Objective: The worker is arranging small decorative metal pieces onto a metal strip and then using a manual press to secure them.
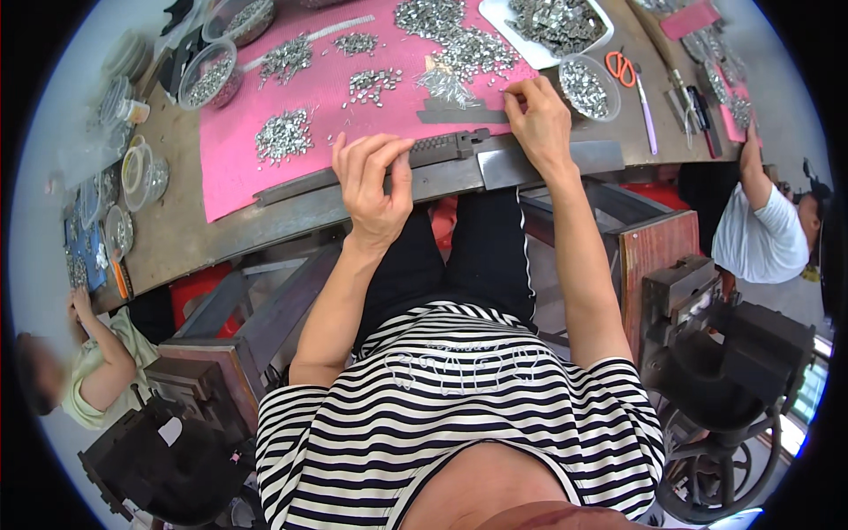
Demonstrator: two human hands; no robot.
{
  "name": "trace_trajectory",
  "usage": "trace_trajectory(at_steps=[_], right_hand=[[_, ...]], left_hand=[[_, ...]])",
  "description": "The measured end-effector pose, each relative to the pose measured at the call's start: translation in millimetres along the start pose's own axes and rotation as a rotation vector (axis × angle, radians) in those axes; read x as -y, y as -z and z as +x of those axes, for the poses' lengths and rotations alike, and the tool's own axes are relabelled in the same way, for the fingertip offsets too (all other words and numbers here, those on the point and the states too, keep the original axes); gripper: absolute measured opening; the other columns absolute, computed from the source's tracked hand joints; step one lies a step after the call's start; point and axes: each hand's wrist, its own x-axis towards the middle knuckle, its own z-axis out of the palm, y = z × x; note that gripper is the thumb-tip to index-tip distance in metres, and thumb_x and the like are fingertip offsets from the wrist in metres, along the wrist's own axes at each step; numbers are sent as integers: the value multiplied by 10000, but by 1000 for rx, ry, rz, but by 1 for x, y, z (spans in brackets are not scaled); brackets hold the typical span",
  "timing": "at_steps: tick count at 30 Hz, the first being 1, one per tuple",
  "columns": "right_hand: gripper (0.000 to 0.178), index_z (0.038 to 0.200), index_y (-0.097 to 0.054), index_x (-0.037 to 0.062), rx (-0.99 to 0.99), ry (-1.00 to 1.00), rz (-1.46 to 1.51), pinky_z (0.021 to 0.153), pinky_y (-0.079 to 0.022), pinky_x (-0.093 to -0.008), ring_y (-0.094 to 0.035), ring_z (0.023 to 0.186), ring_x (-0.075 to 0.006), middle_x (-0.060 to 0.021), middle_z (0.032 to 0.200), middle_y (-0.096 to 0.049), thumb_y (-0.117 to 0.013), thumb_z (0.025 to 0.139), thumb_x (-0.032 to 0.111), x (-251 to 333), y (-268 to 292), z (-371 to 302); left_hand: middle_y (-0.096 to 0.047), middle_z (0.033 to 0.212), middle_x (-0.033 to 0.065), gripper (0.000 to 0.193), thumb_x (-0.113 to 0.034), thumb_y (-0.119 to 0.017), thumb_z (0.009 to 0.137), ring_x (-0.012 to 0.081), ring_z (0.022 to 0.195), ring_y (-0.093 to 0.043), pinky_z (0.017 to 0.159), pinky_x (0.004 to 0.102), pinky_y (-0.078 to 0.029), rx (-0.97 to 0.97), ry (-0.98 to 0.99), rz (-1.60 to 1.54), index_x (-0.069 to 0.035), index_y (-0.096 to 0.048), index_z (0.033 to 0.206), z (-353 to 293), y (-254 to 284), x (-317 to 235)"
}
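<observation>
A long dark metal bar with a row of small notches [439, 147] lies along the near edge of the pink mat. At its middle is my left hand [375, 185], fingers curled, with thumb and forefinger together against the notched part. Whatever they hold is too small to see. My right hand [541, 124] is closed in a pinch beside the right end of a flat grey strip [459, 116]; its fingertips hide what is between them. Thin silvery pins [449, 90] lie heaped just beyond the strip. A smooth steel plate [521, 164] sits under my right wrist.
Heaps of small metal pieces [284, 137] dot the pink mat [231, 181]. At the right are a white tray [608, 35], a clear tub of parts [585, 88], orange-handled scissors [621, 67] and a purple-handled tool [650, 124]. Co-workers [764, 225] sit at either side.
</observation>
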Motion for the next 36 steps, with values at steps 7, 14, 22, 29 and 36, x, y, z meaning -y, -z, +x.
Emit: trace_trajectory(at_steps=[7, 14, 22, 29, 36], right_hand=[[145, 907, -697, 14, 89, -66, 112, 665, -525, -356, -677, 723, -228, -102, 871, -663, -743, 881, 149, 1, 8, 7], [116, 977, -718, 14, 176, -215, 314, 661, -489, -280, -606, 696, -131, -66, 831, -663, -716, 905, 105, 0, 19, 8], [111, 1001, -724, 99, 281, 56, 193, 727, -528, -422, -666, 824, -326, -105, 901, -649, -683, 902, 128, -7, 19, 15], [89, 948, -657, 27, 246, 40, 272, 686, -532, -389, -674, 788, -295, -113, 871, -651, -670, 884, 87, 16, 26, 8], [132, 884, -644, 33, 248, 256, 492, 794, -471, -374, -607, 876, -264, -68, 919, -645, -740, 796, 12, 71, 6, -16]], left_hand=[[-679, 998, 45, 227, 43, -677, 839, 249, 970, -637, 1089, 512, -378, -62, 58, -27, -98, -704, 1015, -3, -1, 3], [-686, 986, 36, 228, 51, -662, 841, 241, 961, -641, 1089, 503, -378, -66, 64, -19, -96, -701, 1011, -5, 0, 3], [-683, 980, 37, 240, 55, -656, 834, 242, 954, -639, 1083, 505, -379, -58, 56, -13, -101, -703, 1010, -5, 0, 3], [-671, 975, 36, 244, 49, -659, 822, 245, 953, -631, 1084, 508, -373, -68, 64, -30, -105, -701, 1006, -7, -2, 5], [-664, 972, 36, 246, 42, -658, 816, 244, 948, -628, 1077, 511, -377, -69, 46, -28, -108, -699, 1008, -6, -2, 6]])
